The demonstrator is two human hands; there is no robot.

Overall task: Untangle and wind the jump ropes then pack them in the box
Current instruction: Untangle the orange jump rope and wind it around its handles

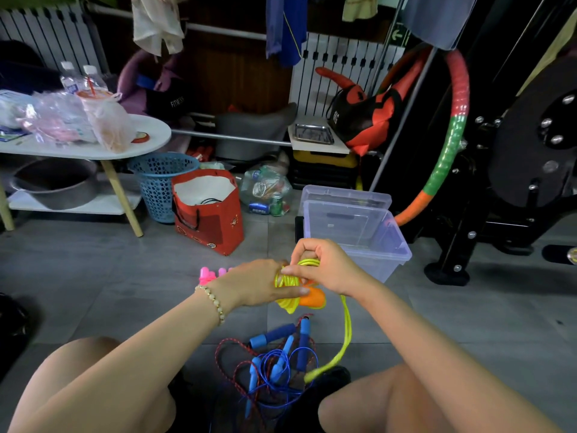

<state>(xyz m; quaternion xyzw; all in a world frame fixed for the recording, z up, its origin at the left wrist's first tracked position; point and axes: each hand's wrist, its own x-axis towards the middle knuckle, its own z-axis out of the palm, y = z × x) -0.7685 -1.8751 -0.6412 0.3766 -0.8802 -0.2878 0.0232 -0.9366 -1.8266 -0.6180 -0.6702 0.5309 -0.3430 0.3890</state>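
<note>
My left hand [265,282] holds a coiled bundle of yellow jump rope [288,284] with its orange handle [312,300] under the thumb. My right hand [324,265] pinches a loop of the same yellow rope just above the bundle. A loose yellow strand [345,335] hangs down to the floor between my knees. Below lies a tangle of blue ropes with blue handles [281,354] mixed with a red-and-black cord [231,360]. Pink handles [209,273] peek out behind my left hand. The clear plastic box [399,245] stands open on the floor just beyond my right hand.
A red paper bag [212,214] and a blue mesh basket [159,182] stand at the left rear beside a white low table [93,148]. Black gym equipment [515,182] and a red-green hoop [452,129] fill the right side. Grey floor tiles [125,276] spread around.
</note>
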